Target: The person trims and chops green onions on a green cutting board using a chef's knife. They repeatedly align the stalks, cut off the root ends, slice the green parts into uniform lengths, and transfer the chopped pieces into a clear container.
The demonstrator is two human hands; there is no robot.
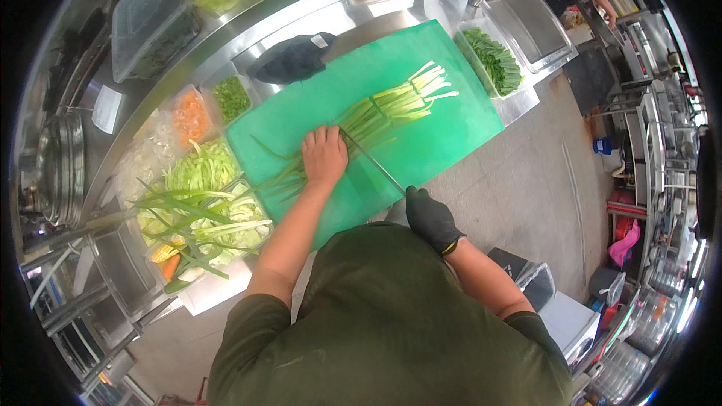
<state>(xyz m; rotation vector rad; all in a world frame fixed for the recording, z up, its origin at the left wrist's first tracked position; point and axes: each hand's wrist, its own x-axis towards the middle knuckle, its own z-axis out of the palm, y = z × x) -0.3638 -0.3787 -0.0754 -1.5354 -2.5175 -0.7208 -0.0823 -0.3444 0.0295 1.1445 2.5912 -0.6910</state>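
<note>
On a green cutting board (451, 118) lies a bundle of green onions (389, 107), white ends towards the upper right, with cuts across it. My bare left hand (325, 155) presses down on the green leaves, fingers together. A black glove covers my right hand (431, 217), which is closed around the handle of a knife (375, 160). The blade lies across the bundle, its tip just beside the fingertips of my left hand. The handle is hidden in the glove. Thin leaf ends (282, 180) spread out left of my left hand.
Tubs of shredded cabbage (200, 169), shredded carrot (190, 115) and chopped greens (230, 98) stand left of the board. Loose green onions (208, 225) lie over cut cabbage. A dark cloth (293, 59) is behind the board; a tub of cut green leaves (493, 62) stands right. Another person's hand (609, 14) is far right.
</note>
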